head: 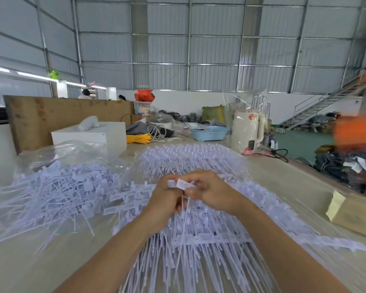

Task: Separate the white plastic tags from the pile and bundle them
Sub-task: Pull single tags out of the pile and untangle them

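A wide pile of joined white plastic tags (190,163) covers the table's middle, their thin tails running toward me. A loose heap of separated tags (57,193) lies at the left. My left hand (167,201) and my right hand (209,191) meet above the middle pile. Both pinch a small bunch of white tags (181,184) by its flat heads, and the tails hang down between my hands.
A clear plastic bag (72,149) lies behind the left heap, with a white box (93,134) beyond it. Farther back are yellow cable (138,138), a blue basket (208,133) and a wrapped white appliance (247,132). A cardboard piece (355,214) sits at the table's right edge.
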Tool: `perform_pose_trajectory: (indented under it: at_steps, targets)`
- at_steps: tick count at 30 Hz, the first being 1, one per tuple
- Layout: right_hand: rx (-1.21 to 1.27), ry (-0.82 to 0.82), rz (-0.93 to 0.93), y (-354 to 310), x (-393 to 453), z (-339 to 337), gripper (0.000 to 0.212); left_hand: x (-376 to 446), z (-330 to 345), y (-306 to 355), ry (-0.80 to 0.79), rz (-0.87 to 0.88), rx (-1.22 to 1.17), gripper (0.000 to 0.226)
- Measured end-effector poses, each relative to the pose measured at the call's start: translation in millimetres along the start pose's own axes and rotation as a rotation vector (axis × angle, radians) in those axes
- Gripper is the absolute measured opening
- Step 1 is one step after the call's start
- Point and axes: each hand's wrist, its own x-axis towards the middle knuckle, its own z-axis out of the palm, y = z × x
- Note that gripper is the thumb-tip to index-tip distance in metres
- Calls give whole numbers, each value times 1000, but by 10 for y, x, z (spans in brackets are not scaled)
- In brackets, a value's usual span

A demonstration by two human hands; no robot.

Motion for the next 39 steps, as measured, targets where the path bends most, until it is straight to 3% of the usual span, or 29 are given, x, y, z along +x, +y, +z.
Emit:
perform_pose_trajectory:
  at_steps: [2, 6, 9, 11, 15, 19, 22, 27, 34, 39]
  targets:
    - [-77, 66, -4, 1, 20, 53, 24, -2, 0, -3, 56, -39, 12, 17]
    - [8, 136, 46, 19, 21, 50, 25, -25, 21, 33, 129, -117, -60, 18]
    - [34, 185, 45, -4, 31, 44, 32, -24, 35, 88, 83, -221, -304, 22]
    - [-4, 226, 64, -15, 35, 30, 38, -31, 23, 103, 32, -242, -323, 33]
    - [-134, 220, 27, -32, 43, 35, 44, -57, 40, 71, 2, -124, -52, 20]
    - [-279, 165, 19, -21, 19, -102, 30, -29, -16, 115, 93, -6, -69, 18]
    - [-223, 56, 9, -5, -21, -179, 21, -54, 2, 157, 39, 32, -134, 14]
    - [-213, 45, 5, -28, -33, -134, 24, -85, 15, 126, 4, 75, -66, 12]
    - [-39, 18, 77, -31, -40, -111, 16, -73, -11, 97, -29, 192, 56, 31]
    - [-23, -55, 140, -59, -68, -208, 25, -61, -5, 88, -108, 112, -17, 29]
